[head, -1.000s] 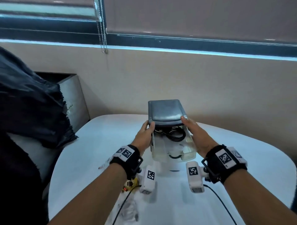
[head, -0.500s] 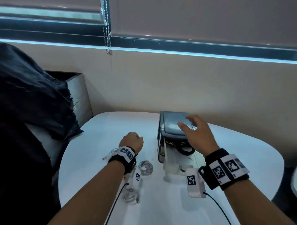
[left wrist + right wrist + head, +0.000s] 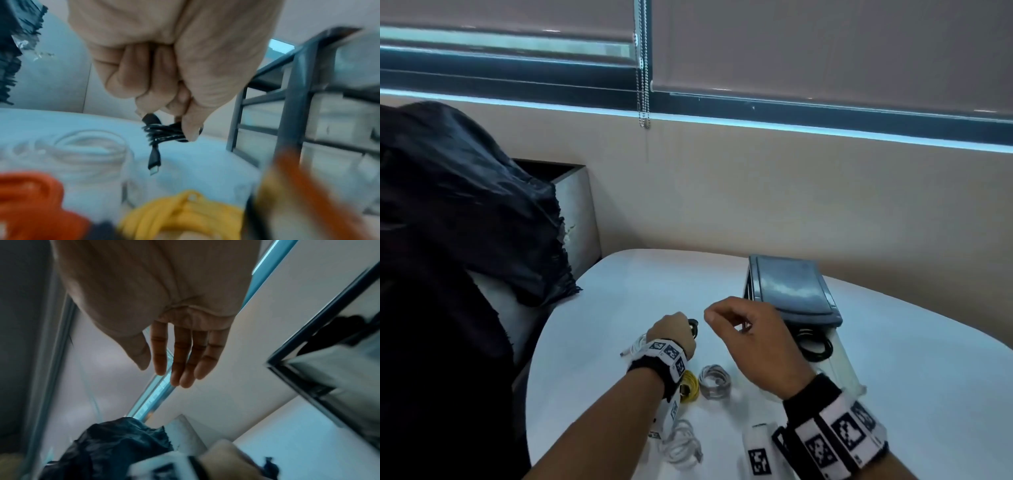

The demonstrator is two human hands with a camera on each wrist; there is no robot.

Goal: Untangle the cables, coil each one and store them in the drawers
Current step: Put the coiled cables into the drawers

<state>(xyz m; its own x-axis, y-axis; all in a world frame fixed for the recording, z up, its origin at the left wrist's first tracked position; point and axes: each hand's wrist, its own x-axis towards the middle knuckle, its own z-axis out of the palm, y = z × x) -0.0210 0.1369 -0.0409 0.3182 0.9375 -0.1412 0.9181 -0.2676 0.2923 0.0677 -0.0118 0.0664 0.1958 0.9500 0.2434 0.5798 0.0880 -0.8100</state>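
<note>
Cables and a small set of drawers on the white table.

A black cable [image 3: 164, 134], wound tight, hangs from the left hand [image 3: 674, 330]. Yellow [image 3: 689, 390], grey [image 3: 714, 381] and white [image 3: 683, 447] coils lie at 6 o'clock of it. At 3 o'clock stands the grey drawer unit [image 3: 792, 291]; its clear top drawer [image 3: 842, 368] is pulled out, holding a black coil [image 3: 814, 346].

Setting: office or meeting room | evidence: rounded white table [image 3: 893, 394] at 6 o'clock | roller blinds [image 3: 825, 44] with bead chain [image 3: 643, 85] at 12 o'clock | plain beige wall [image 3: 756, 192] below window
</note>
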